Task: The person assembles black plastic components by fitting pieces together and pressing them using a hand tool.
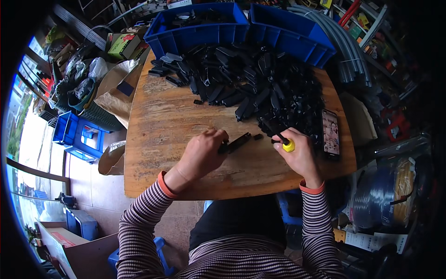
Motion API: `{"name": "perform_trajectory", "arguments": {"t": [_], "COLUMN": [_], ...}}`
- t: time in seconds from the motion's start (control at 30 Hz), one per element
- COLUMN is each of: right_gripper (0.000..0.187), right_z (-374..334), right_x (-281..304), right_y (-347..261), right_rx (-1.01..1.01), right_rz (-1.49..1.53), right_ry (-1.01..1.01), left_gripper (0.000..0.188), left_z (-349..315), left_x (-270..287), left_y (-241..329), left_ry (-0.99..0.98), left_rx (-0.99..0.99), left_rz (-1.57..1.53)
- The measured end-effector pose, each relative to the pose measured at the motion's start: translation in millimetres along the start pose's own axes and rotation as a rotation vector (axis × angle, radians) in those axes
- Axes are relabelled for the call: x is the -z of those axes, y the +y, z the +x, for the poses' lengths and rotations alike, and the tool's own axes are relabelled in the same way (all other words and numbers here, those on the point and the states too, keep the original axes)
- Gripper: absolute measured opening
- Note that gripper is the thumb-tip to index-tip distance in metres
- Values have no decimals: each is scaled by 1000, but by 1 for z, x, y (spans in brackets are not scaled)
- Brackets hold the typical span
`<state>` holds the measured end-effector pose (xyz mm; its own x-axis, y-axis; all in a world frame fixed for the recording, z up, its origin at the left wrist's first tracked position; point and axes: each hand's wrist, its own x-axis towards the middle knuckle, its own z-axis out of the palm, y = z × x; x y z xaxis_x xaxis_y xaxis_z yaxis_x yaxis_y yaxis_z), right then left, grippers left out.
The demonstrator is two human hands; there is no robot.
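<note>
My left hand (202,151) is closed around one end of a long, narrow black plastic part (240,142), whose free end points right and away from me. Beyond that end, a small black piece (258,136) lies loose on the wooden table (162,135). My right hand (301,157) grips a screwdriver (289,146) by its yellow and black handle; the tool's front end is hard to make out against the dark parts. A large heap of similar black plastic parts (251,104) spreads over the far side, its near edge close to my right fingers.
Two blue bins (200,35) (297,42) stand behind the heap, the left one with dark items inside. A phone with a lit screen (331,132) rests by the table's right edge. Grey pipe coils (341,51) are at far right, a brown paper bag (116,90) at left.
</note>
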<state>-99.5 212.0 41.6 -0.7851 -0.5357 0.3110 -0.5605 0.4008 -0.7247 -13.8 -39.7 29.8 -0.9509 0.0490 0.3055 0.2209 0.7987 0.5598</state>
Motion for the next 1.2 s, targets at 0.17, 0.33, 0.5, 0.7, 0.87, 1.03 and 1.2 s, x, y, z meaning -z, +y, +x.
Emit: {"name": "perform_trajectory", "arguments": {"t": [0.17,0.33,0.5,0.7,0.87,1.03,1.2], "right_gripper": [15,16,19,23,21,21,22], "right_z": [20,30,37,39,41,45,44], "right_x": [-27,-36,-46,-56,-52,-49,-54], "right_y": [-7,-15,-20,-19,-22,-25,-22], "right_rx": [107,157,214,280,213,198,293], "right_rz": [-25,-93,-67,-237,-142,-160,-303], "right_ry": [-2,-20,-123,-152,-162,-164,-125], "left_gripper": [29,36,46,39,37,37,37], "left_z": [-4,-8,-23,-23,-21,-22,-21], "left_x": [-8,-5,-23,-25,-22,-21,-21], "left_y": [11,5,4,4,4,4,5], "left_ry": [-173,-128,-148,-129,-156,-160,-154], "left_rx": [-80,-410,-658,-636,-592,-574,-581], "left_rz": [-138,9,333,289,214,184,176]}}
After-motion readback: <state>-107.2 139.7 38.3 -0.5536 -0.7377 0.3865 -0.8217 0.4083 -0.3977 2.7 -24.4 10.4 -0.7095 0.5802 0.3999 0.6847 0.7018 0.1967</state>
